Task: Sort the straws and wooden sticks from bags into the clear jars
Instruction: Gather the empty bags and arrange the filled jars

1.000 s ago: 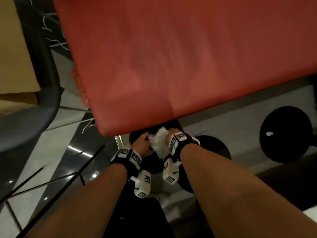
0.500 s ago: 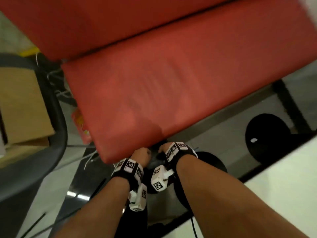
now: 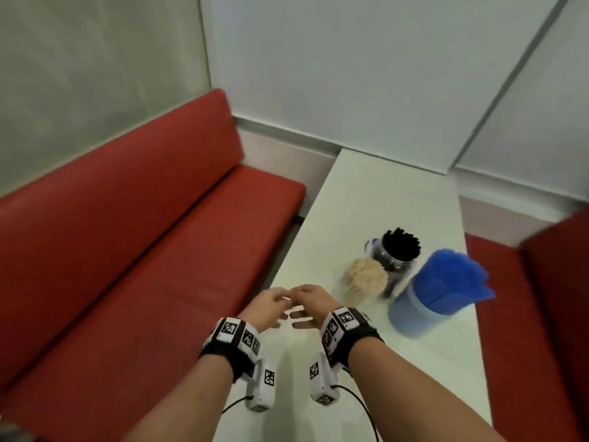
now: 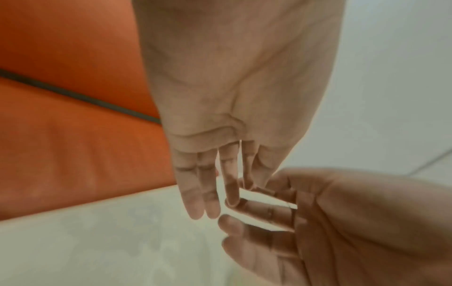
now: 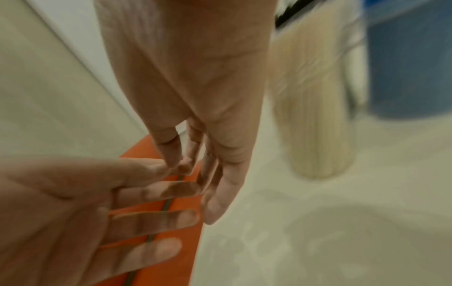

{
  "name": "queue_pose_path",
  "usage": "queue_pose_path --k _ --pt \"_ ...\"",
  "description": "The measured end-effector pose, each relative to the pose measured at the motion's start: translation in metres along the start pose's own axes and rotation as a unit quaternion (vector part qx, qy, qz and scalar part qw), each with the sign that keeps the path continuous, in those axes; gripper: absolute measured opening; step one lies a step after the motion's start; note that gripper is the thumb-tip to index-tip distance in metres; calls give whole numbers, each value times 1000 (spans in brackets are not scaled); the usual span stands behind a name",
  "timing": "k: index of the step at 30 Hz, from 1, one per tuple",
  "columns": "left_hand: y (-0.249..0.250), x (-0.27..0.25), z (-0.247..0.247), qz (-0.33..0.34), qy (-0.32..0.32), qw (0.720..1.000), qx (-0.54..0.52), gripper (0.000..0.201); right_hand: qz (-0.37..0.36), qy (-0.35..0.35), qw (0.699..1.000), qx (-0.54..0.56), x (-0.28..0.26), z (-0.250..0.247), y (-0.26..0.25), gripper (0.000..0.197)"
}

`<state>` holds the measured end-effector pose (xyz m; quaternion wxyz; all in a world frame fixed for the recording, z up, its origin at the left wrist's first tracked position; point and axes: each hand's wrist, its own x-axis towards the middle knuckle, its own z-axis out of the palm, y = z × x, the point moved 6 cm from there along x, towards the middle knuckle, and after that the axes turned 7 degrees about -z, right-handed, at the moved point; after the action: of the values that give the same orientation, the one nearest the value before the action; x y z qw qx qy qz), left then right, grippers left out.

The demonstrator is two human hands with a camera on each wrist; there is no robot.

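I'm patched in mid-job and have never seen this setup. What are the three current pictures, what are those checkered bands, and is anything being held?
There is no machine here: a person works with two bare hands. The checkered bands are marker cuffs on the wrists, each carrying a small camera. The wide picture comes from a camera on the person's head, looking down at the white table beside a red bench. The other two look along each hand from its wrist.

On the table stand three containers: a jar of wooden sticks, a jar of black straws behind it, and a container of blue straws to their right.

The left hand and right hand meet at their fingertips over the table's near edge. The fingers look straight and relaxed; I can see nothing held, though the pictures are blurry.
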<state>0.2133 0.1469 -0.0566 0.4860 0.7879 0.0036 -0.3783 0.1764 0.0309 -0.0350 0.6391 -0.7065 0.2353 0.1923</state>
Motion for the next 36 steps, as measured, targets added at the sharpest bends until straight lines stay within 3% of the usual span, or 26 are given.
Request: queue_pose_path --k 2,6,10,12,14,18,20,25,29,36 --pt "38 -7 42 36 2 999 23 24 -12 42 999 20 -35 -59 14 24" --pt "90 -18 110 92 97 979 155 56 -10 139 989 47 -90 -152 59 26" --pt "108 -22 158 73 135 962 226 94 -22 296 953 57 -124 -222 96 17" --pt "109 -18 166 58 157 957 237 104 -34 373 924 74 -133 -245 103 30" --pt "110 -14 168 54 175 953 242 114 -49 407 909 78 -131 -258 105 51" --pt "118 2 167 71 188 955 219 133 -80 419 900 93 -106 -269 104 102" --pt "122 12 168 80 189 954 218 137 -87 430 894 89 -92 -271 106 115" --pt "124 45 154 109 188 957 194 125 -139 460 870 110 -59 -276 113 106" --pt "136 82 119 99 189 960 182 122 -197 446 864 124 -36 -308 109 92" --pt "190 166 87 120 136 962 202 119 -210 414 879 104 23 -377 86 98"
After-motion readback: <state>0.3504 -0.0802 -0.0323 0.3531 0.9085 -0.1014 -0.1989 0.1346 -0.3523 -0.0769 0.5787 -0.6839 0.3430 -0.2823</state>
